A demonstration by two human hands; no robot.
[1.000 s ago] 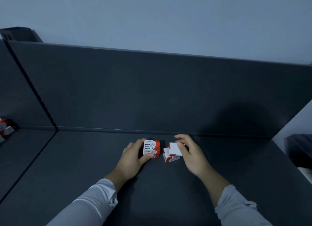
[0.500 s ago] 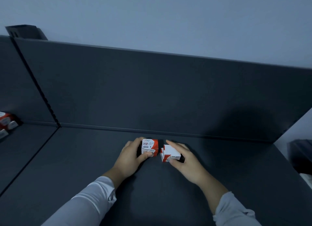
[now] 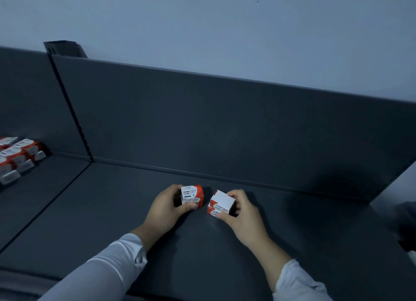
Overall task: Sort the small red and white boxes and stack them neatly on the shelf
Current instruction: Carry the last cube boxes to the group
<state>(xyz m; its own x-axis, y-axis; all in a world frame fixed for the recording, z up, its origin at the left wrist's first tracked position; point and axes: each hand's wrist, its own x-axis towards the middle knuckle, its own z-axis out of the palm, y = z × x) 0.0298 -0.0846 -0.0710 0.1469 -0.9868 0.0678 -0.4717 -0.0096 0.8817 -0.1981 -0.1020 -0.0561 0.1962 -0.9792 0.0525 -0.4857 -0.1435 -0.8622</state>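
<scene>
My left hand grips a small stack of red and white paper clip boxes standing on the dark shelf, thumb at the front and fingers behind. A short gap to the right, my right hand holds a second small stack of red and white boxes, turned at an angle with a white face up. Both stacks are on or just above the shelf surface near the back panel.
Several more red and white boxes lie in rows on the neighbouring shelf section at the far left, beyond a dividing seam. A dark upright back panel runs behind the hands. The shelf's right end is near.
The view has swung right and down, showing more boxes at the left. My right hand has turned its stack and drawn it slightly away from the left stack. My left hand still holds its stack.
</scene>
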